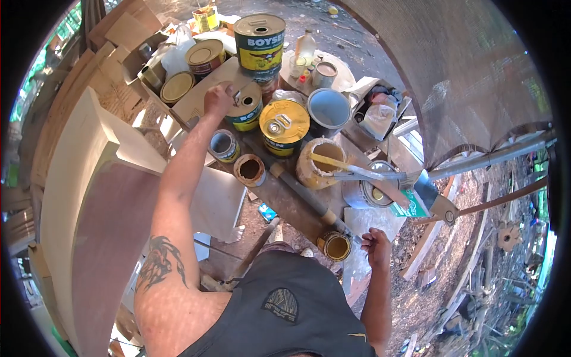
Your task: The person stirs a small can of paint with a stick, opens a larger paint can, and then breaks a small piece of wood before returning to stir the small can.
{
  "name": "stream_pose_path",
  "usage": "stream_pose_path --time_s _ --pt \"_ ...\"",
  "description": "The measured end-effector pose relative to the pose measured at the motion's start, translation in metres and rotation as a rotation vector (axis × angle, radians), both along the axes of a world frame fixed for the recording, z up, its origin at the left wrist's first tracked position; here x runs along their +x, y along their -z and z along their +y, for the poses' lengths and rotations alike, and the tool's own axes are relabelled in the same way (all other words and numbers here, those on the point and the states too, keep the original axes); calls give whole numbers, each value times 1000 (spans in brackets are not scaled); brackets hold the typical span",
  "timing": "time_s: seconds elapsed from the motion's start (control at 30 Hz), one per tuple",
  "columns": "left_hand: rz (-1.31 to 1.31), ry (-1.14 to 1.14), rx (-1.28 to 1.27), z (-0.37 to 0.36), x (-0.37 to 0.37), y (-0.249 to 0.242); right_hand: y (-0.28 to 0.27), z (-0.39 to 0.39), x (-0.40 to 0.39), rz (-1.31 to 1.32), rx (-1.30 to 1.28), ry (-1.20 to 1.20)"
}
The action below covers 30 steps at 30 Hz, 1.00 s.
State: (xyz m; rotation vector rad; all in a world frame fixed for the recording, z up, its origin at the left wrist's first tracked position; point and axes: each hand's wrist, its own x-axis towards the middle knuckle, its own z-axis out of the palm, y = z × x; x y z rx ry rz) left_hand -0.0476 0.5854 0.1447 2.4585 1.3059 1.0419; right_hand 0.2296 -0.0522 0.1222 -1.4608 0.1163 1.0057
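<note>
My left hand is closed at the left edge of a green and yellow paint can, with a small dark object by its fingertips, too small to name. My right hand hovers with bent fingers at the table's right side, near a small brown-rimmed tin; whether it holds anything is unclear. Between the hands stand a yellow-topped can, a small grey tin, an open brown tin and a tan pot with a flat yellow stick across it.
A tall Boysen can and a blue-grey pail stand farther back. Bottles and a small can sit behind them. A scraper lies at the right. A large curved panel fills the left side. Netting hangs upper right.
</note>
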Motion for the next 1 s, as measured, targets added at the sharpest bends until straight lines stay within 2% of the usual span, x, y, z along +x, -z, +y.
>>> stream_pose_path --time_s 0.07,0.13,0.2,0.3,0.4,0.5,0.63,0.73,0.83,0.93,1.0 --pt "6 51 -101 -38 20 -21 1 -7 -1 1 4 18" --pt "163 162 -103 -77 43 -25 1 -12 -3 -1 12 41" --pt "204 296 -209 -104 63 -17 0 -14 -4 2 25 56" --pt "355 294 -184 -126 90 -2 -4 -16 -5 -14 30 70" --pt "399 387 -94 -132 98 -4 -7 -21 -6 -42 22 78" --pt "510 407 -235 -126 101 -19 -10 -28 -11 -57 5 110" --pt "516 612 -209 -111 89 -17 0 -47 -13 -42 -6 160" --pt "487 675 -109 -105 90 -17 6 -59 -17 -51 -49 160" --pt "608 640 -61 -98 107 -13 6 -64 -19 -40 -58 163" --pt "646 738 13 -81 128 -9 3 -66 -22 -47 -75 189" --pt "763 733 -73 -90 135 -24 39 -87 -18 -28 -25 250"
